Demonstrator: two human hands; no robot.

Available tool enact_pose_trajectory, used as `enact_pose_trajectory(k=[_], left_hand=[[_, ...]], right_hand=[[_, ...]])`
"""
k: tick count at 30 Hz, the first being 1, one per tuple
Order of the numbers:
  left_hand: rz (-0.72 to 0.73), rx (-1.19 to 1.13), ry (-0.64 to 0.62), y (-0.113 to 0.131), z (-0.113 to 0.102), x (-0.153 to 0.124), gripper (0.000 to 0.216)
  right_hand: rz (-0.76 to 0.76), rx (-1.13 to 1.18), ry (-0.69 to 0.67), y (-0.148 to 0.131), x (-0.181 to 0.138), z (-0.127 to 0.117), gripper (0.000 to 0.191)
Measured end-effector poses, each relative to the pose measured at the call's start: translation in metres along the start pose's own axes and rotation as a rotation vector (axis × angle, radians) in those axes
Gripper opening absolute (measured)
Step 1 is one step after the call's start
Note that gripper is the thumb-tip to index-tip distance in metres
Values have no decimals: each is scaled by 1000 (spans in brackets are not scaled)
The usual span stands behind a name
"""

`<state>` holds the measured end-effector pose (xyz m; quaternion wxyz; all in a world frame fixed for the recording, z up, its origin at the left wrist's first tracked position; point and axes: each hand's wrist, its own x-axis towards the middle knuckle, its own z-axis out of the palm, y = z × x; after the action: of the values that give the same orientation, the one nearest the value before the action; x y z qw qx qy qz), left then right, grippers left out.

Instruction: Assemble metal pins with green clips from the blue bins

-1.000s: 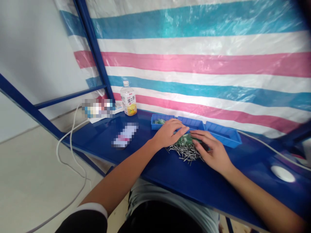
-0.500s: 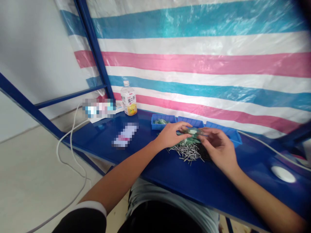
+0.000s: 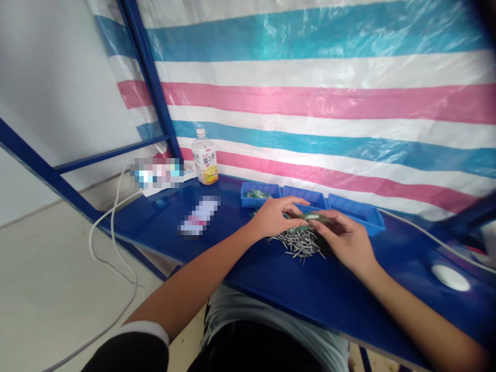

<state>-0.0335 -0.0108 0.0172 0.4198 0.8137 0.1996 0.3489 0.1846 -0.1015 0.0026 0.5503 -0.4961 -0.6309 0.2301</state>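
A small green see-through plastic bag (image 3: 312, 217) with a whitish patch is pinched between both hands, above the middle of the table. My left hand (image 3: 273, 218) closes thumb and fingers on its left side. On the right side, my right hand (image 3: 349, 238) grips it between thumb and fingertips. Right below lies a heap of thin silvery metal pins or nails (image 3: 300, 244). Dark small pieces (image 3: 323, 242) lie beside the heap, partly covered by my right hand. More green bags sit in the left blue bin (image 3: 248, 200) behind my left hand.
A middle blue bin (image 3: 310, 195) and a right blue bin (image 3: 372, 219) continue the row by the striped sheet. On the blue table (image 3: 248, 276) also stand a drink bottle (image 3: 205, 160), a blurred flat item (image 3: 199, 216) and a white rounded object (image 3: 450, 277). White cables (image 3: 114, 232) hang left.
The green bag has tilted from facing me to nearly edge-on between my fingers. My fingers have shifted slightly, with the right hand a little lower.
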Motion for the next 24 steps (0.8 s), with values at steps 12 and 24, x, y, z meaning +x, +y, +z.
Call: enact_pose_trajectory(k=[12,24], left_hand=[[13,-74,53,1,1,1,42],[-32,-131,14,-1,3,1,45]], right_hand=[[12,-3,39,3,-1,1,41],[60,16,13,3,1,2,39]])
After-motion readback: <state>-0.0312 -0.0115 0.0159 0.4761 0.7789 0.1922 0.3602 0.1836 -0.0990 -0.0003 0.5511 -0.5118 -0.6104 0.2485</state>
